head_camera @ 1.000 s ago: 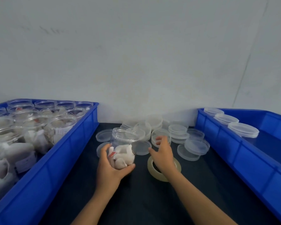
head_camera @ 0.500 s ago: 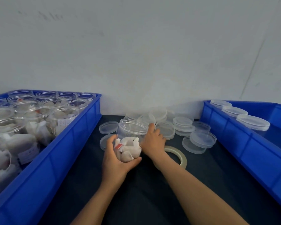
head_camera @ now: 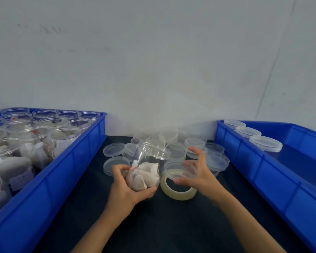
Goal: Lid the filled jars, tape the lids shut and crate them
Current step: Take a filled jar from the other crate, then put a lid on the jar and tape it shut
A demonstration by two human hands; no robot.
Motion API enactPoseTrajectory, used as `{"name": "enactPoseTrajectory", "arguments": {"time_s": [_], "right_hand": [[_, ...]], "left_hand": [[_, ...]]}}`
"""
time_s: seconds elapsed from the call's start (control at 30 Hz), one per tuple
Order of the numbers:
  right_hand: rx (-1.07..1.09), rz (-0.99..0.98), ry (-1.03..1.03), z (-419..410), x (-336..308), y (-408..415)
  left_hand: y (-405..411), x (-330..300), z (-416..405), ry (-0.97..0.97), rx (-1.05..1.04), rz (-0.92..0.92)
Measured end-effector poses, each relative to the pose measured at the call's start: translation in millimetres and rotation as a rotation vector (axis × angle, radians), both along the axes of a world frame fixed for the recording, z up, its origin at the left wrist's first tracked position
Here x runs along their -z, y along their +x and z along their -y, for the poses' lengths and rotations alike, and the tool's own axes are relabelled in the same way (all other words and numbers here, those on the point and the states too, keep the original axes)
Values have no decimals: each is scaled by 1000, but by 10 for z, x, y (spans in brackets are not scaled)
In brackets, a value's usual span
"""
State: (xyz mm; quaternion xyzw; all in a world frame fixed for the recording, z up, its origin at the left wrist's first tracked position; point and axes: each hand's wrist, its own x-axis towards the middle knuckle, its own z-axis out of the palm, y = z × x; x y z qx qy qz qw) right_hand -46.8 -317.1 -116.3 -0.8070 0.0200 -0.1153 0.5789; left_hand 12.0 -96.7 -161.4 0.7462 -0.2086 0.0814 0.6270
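A blue crate of open filled jars (head_camera: 44, 152) sits out beyond the left hand (head_camera: 128, 189), feeding the work. A second blue crate (head_camera: 263, 170), outward of the right hand (head_camera: 199, 172), holds 3 lidded jars (head_camera: 264, 143), so it likely takes finished ones. Just past both hands' fingertips lies a heap of loose clear lids (head_camera: 171, 143), kept within reach. The tape roll (head_camera: 178, 189) lies flat directly under the right hand, ready for sealing. The left hand wraps the filled jar (head_camera: 148, 168), thumb underneath, tilting its open mouth toward the right hand. The right hand's fingers curl around 1 clear lid (head_camera: 180, 168), pinching its rim, just beside the jar.
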Motion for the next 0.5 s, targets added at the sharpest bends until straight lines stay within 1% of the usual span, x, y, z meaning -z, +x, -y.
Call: {"name": "enactPoseTrajectory", "arguments": {"time_s": [0.1, 0.2, 0.3, 0.37, 0.43, 0.5], "right_hand": [[30, 40, 90, 28, 116, -104], [40, 91, 169, 20, 150, -139], [24, 157, 371, 7, 151, -152], [2, 187, 465, -27, 153, -151], [-3, 192, 505, -80, 158, -147], [1, 180, 492, -141, 163, -151]], "left_hand": [[-4, -13, -30, 4, 75, -22], [-7, -49, -48, -55, 105, -45], [-7, -79, -65, -110, 162, -81], [-23, -81, -60, -100, 181, -93], [-53, -77, -48, -86, 195, -110], [-90, -70, -27, -95, 243, -125]]}}
